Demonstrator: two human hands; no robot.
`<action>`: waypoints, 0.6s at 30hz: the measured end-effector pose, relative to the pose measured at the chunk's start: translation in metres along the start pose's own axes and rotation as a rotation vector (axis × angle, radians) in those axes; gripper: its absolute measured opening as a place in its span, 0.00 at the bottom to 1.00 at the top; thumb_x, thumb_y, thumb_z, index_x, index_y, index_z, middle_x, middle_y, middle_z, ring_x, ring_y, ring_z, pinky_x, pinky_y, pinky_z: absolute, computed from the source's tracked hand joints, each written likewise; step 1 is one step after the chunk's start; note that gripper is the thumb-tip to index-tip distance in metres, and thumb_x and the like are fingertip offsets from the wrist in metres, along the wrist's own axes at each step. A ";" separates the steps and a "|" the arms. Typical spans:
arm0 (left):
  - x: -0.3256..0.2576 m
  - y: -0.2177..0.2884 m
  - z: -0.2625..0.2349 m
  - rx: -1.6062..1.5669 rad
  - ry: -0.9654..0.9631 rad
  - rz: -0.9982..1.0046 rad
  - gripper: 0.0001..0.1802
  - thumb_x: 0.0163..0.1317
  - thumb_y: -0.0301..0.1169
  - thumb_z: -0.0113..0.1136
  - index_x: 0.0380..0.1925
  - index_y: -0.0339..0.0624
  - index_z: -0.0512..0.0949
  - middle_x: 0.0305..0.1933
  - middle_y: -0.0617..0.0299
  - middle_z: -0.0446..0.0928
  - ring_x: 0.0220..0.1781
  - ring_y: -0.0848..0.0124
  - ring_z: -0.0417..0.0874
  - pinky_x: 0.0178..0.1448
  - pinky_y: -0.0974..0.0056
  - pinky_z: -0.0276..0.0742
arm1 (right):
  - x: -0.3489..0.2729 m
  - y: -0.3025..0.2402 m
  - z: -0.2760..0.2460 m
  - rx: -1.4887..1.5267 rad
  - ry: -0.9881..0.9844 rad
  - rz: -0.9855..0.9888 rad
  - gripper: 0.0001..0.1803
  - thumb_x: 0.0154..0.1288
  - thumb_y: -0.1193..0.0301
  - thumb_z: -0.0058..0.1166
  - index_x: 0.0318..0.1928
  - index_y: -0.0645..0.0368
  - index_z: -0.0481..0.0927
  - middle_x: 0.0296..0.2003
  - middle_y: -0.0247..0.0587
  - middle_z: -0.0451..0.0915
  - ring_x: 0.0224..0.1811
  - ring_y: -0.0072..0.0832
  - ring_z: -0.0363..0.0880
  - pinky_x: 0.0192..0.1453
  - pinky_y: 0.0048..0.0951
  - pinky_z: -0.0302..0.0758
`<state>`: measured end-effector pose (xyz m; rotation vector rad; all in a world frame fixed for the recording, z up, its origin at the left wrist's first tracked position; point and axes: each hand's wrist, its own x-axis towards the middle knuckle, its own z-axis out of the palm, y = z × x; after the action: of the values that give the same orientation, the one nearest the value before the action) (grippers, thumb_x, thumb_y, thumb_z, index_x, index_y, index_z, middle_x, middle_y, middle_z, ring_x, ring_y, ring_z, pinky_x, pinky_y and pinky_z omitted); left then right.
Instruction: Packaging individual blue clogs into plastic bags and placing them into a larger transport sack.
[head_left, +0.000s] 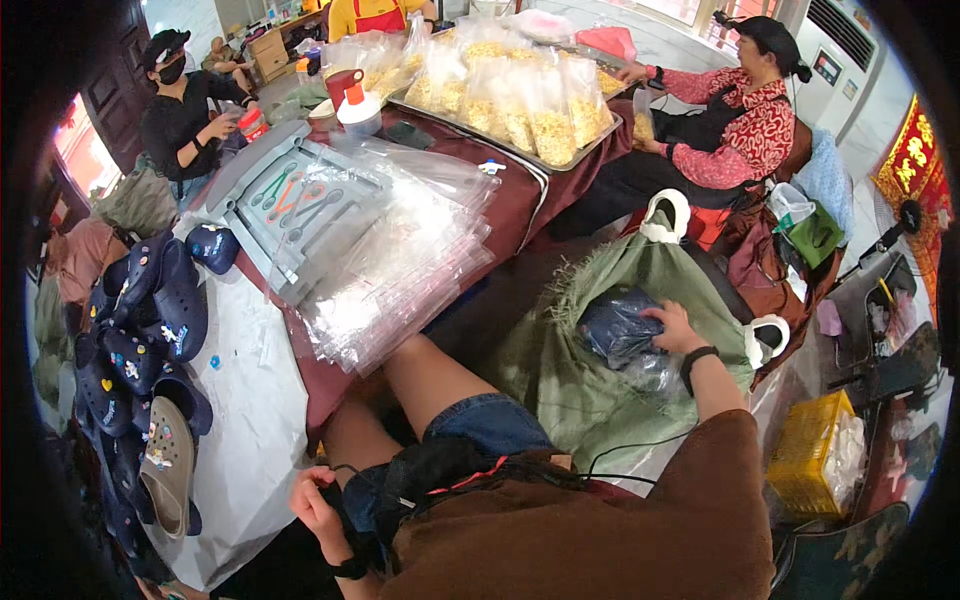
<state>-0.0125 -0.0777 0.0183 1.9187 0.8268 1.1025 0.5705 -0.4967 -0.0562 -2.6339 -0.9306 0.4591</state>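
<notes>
My right hand [675, 328] reaches into an open green woven sack [570, 390] on my right. Its fingers close on a clear plastic bag with a dark blue bundle [618, 322] in it; the bundle's exact kind is hidden by folds and glare. Down by my thigh, my left hand [318, 505] has its fingers curled in, with nothing visible in them. A pile of dark navy clogs [135, 320] with small charms lies at the far left, and one beige clog [168, 465] rests on it.
Flat clear plastic bags [390, 250] overlap a grey tray [275, 205] on the maroon-covered table. Beyond stands a metal tray [555, 165] of bags filled with yellowish pieces. Co-workers sit around the table. A yellow crate [808, 455] is at right; white sheeting [245, 400] lies at left.
</notes>
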 end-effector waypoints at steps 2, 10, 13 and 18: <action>0.001 0.005 0.002 0.014 0.014 -0.004 0.24 0.78 0.31 0.38 0.28 0.29 0.79 0.31 0.56 0.82 0.31 0.71 0.78 0.38 0.67 0.73 | 0.019 -0.003 0.007 -0.392 0.105 -0.145 0.34 0.43 0.70 0.70 0.57 0.47 0.80 0.68 0.51 0.68 0.73 0.45 0.63 0.77 0.44 0.59; -0.003 0.007 0.022 -0.002 -0.066 -0.080 0.20 0.77 0.30 0.44 0.30 0.30 0.80 0.32 0.57 0.82 0.31 0.70 0.80 0.38 0.66 0.75 | 0.006 -0.012 0.099 -0.684 -0.252 0.196 0.56 0.51 0.58 0.74 0.78 0.26 0.56 0.80 0.57 0.41 0.79 0.54 0.49 0.78 0.56 0.57; -0.002 0.001 0.037 -0.015 -0.114 -0.045 0.19 0.76 0.30 0.46 0.31 0.30 0.81 0.32 0.57 0.82 0.31 0.69 0.81 0.38 0.65 0.76 | 0.009 0.027 0.071 -0.372 -0.389 0.302 0.53 0.46 0.57 0.75 0.75 0.28 0.62 0.78 0.60 0.43 0.77 0.58 0.54 0.76 0.55 0.62; -0.010 -0.002 0.019 0.055 -0.065 -0.016 0.18 0.76 0.30 0.46 0.32 0.31 0.81 0.31 0.56 0.82 0.33 0.67 0.83 0.40 0.64 0.78 | 0.020 -0.025 0.117 -0.247 -0.258 0.437 0.46 0.44 0.52 0.76 0.68 0.33 0.71 0.76 0.63 0.46 0.69 0.63 0.66 0.73 0.52 0.69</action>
<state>0.0002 -0.0904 0.0057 1.9795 0.8432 1.0123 0.5254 -0.4445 -0.1554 -3.0656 -0.4929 0.8536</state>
